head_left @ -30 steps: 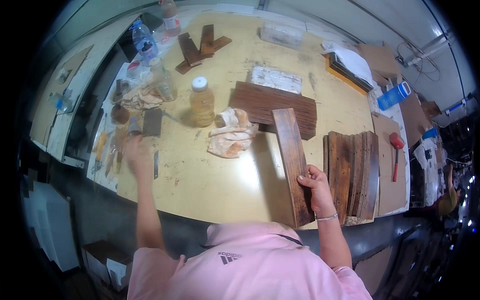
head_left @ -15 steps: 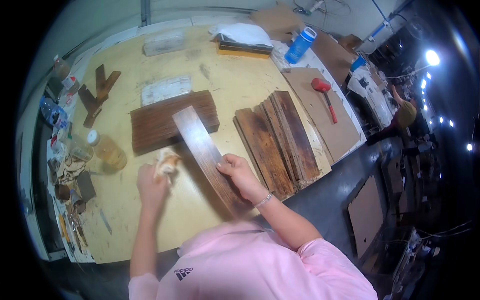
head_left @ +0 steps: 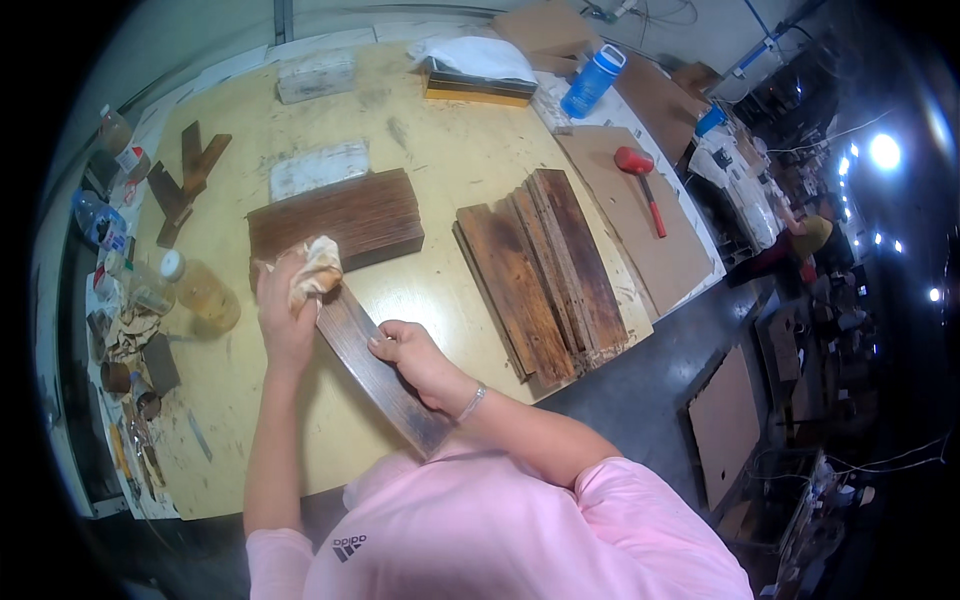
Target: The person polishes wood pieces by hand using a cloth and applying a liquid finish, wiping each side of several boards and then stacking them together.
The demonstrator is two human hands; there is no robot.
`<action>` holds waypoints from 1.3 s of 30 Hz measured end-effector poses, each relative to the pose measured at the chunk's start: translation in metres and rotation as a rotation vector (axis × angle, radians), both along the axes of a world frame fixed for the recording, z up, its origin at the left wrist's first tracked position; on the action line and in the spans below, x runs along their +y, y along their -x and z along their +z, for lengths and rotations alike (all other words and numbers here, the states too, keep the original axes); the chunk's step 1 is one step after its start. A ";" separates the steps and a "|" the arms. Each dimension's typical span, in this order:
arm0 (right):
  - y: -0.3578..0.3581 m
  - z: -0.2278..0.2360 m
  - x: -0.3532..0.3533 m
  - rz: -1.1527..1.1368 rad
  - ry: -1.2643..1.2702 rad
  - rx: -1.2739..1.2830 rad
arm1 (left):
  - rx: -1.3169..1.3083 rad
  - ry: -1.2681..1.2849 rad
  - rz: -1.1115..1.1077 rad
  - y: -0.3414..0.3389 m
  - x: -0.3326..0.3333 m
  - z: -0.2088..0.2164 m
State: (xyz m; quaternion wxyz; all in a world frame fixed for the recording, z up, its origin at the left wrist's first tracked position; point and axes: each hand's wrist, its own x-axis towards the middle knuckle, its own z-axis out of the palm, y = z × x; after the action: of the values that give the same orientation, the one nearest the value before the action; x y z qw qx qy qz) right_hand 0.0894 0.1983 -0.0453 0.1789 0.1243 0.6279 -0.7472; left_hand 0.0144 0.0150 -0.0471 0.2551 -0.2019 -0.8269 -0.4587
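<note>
Nearest the person, a dark wooden plank (head_left: pixel 375 365) lies slantwise on the yellow worktable (head_left: pixel 450 170), its near end jutting past the table edge. Its middle is clasped from the right by the right hand (head_left: pixel 412 355), fingers curled over the edge. At the plank's far end, the left hand (head_left: pixel 285 318) grips a crumpled cloth (head_left: pixel 318 268) and presses it onto the wood. Just beyond sits a ribbed brown block (head_left: pixel 340 218). Rightwards, well apart from both hands, a stack of worn boards (head_left: pixel 545 265) lies flat. Left of the hands stands an amber bottle (head_left: pixel 200 290). Farther off are a red mallet (head_left: pixel 640 180) on cardboard and a blue bottle (head_left: pixel 592 82).
</note>
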 end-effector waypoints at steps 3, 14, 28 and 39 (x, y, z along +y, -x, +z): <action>0.008 -0.001 0.006 -0.094 0.085 -0.005 | -0.015 0.036 -0.159 -0.031 0.003 -0.017; 0.045 0.011 0.036 -0.460 -0.088 0.228 | -0.293 -0.120 -0.258 -0.115 -0.010 -0.024; 0.030 0.011 0.036 -0.292 -0.254 0.226 | -0.046 -0.061 -0.236 -0.095 0.015 0.019; -0.038 0.036 0.021 0.024 -0.500 0.418 | -0.300 -0.372 0.145 0.060 -0.062 0.002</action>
State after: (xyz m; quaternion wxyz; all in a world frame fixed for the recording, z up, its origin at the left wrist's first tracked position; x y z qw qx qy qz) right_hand 0.1277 0.2191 -0.0089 0.0188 0.0008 0.8164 -0.5771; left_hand -0.0453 -0.0472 -0.0454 0.1946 -0.0213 -0.7691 -0.6084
